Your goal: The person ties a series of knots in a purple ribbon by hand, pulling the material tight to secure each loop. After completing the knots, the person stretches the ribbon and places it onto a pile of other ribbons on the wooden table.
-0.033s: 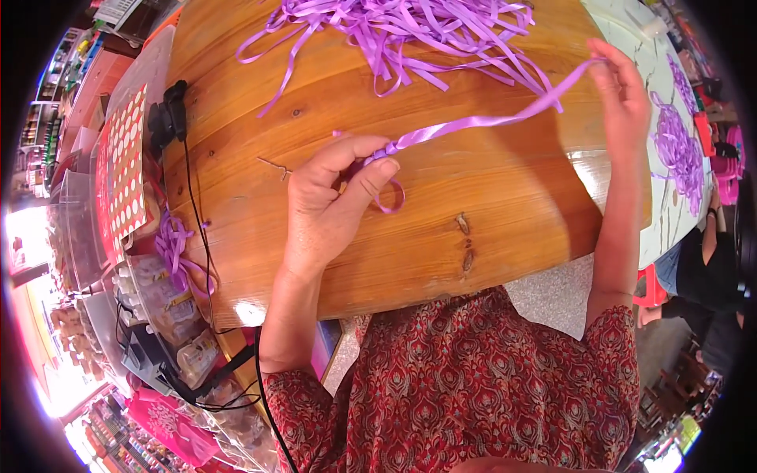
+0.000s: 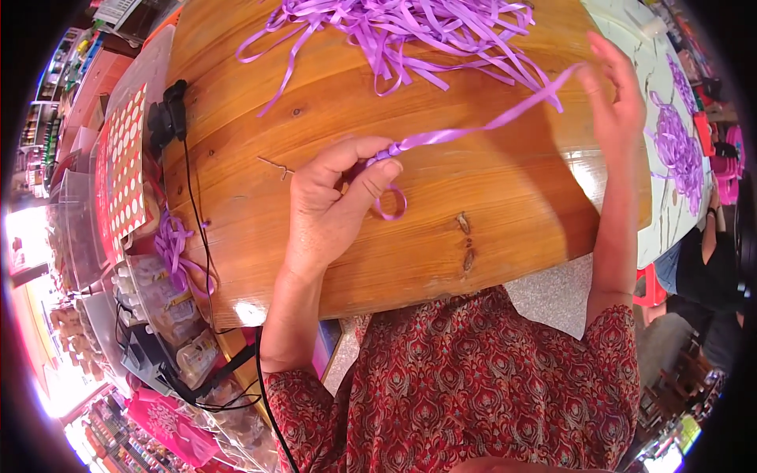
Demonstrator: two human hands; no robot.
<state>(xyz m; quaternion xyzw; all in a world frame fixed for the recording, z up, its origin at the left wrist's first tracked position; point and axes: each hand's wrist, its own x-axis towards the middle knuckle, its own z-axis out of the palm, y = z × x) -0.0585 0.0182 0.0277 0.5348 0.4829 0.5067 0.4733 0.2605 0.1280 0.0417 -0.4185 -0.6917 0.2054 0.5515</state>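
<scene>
My left hand rests on the round wooden table and pinches a purple ribbon strip between thumb and fingers. A small loop of that ribbon curls just below my fingertips. The strip runs taut up and to the right, where my right hand holds its far end near the table's right edge. A loose pile of purple ribbon strips lies across the far side of the table, beyond both hands.
A thin metal pin lies left of my left hand. A black clip with a cable sits at the table's left edge, beside a red card with white dots. Finished purple ribbon bunches lie on a pale table to the right. A seated person is at the far right.
</scene>
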